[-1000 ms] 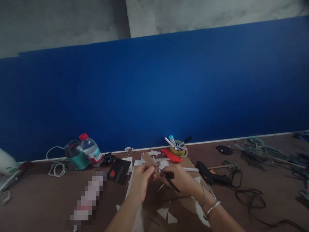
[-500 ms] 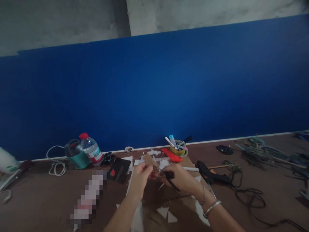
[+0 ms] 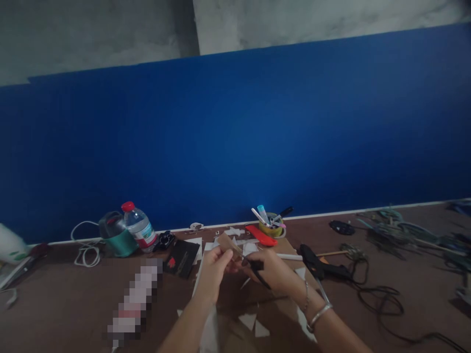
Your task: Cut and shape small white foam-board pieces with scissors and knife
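Between the thumb and fingers of my left hand [image 3: 218, 267] is a small piece of brown cardboard [image 3: 227, 242]. My right hand [image 3: 273, 269] is closed around the black handles of a pair of scissors [image 3: 259, 275]. The blades point up and left, at the right edge of the cardboard; how far they are apart is too small to tell. Below both hands, white paper scraps [image 3: 248, 321] lie on a brown cardboard sheet [image 3: 272, 340].
Behind the hands are an orange-red tool [image 3: 262, 236] and a yellow holder of pens [image 3: 271, 229]. A black glue gun [image 3: 324, 267] with its cord lies to the right. Leftward are a black card [image 3: 181, 258], a water bottle [image 3: 142, 228] and a teal-and-grey object [image 3: 118, 240].
My right hand and the scissors have shifted slightly left toward the cardboard. My left hand keeps its hold on the cardboard, nearly still.
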Tool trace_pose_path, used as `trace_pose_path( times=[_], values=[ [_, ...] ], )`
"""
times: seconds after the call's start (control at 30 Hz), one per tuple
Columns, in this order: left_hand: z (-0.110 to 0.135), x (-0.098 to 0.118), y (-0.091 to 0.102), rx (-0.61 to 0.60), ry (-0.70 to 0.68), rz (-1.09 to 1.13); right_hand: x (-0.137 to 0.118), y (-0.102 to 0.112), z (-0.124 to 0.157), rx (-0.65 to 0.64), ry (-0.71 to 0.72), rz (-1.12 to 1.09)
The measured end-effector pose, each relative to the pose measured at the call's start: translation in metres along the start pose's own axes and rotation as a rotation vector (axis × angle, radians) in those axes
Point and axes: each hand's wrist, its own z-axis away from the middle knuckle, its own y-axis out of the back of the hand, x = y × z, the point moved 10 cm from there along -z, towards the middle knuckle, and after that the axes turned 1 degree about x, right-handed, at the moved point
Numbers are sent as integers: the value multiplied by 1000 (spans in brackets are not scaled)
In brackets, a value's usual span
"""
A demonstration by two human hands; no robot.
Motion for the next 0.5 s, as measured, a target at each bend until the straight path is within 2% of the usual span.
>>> trace_pose_path(
  times=[0.13,0.37,0.5],
  values=[
    [-2,6,9,54,-56,-49,1,-1,0,-36,1,16],
    [0,7,4,19,-106,-121,2,-3,1,-51,-36,14],
    [2,9,4,32,-96,-95,-1,-2,1,-22,3,2]
  ],
)
